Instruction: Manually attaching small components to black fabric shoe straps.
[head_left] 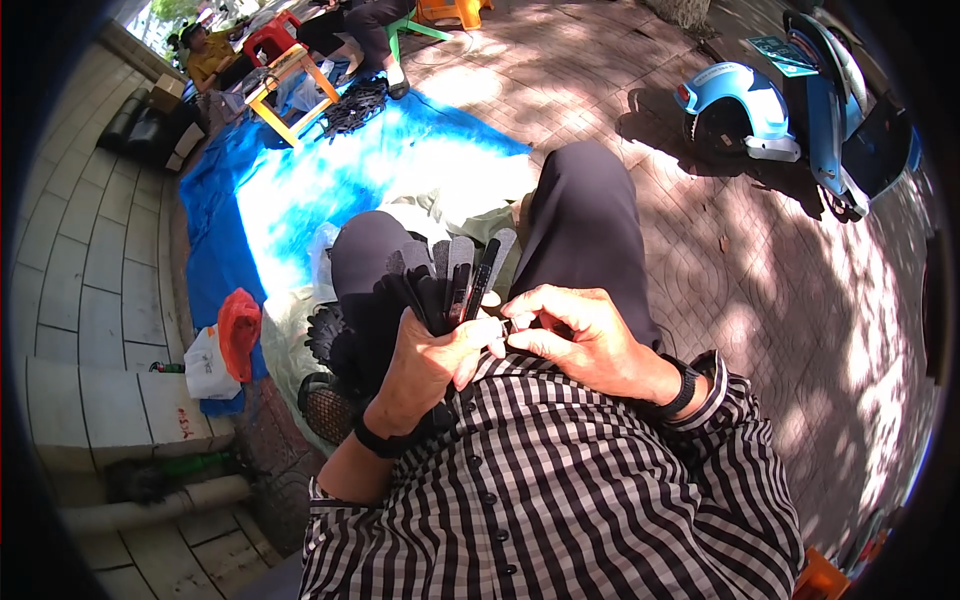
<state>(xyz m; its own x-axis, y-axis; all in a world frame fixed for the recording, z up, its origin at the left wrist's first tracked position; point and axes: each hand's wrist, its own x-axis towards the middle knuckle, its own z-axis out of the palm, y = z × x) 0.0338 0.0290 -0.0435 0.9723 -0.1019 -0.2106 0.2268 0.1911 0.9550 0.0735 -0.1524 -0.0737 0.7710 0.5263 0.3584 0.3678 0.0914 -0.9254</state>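
Checked shirt below; left hand fingers grip fanned dark strips, right hand fingers pinch one end.

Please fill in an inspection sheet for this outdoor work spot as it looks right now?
Surface: patterned brick paving in dappled shade; blue tarp spread on it.
Job's things: fan of flat black strips, gripped by the left hand; the right hand pinches a small piece beside them.
Clutter: orange bag, white bag, black mesh pile.
Hands: both closed, bare, meeting over the lap.
Cables: nothing seen.
Surroundings: blue scooter, yellow table, seated people beyond.
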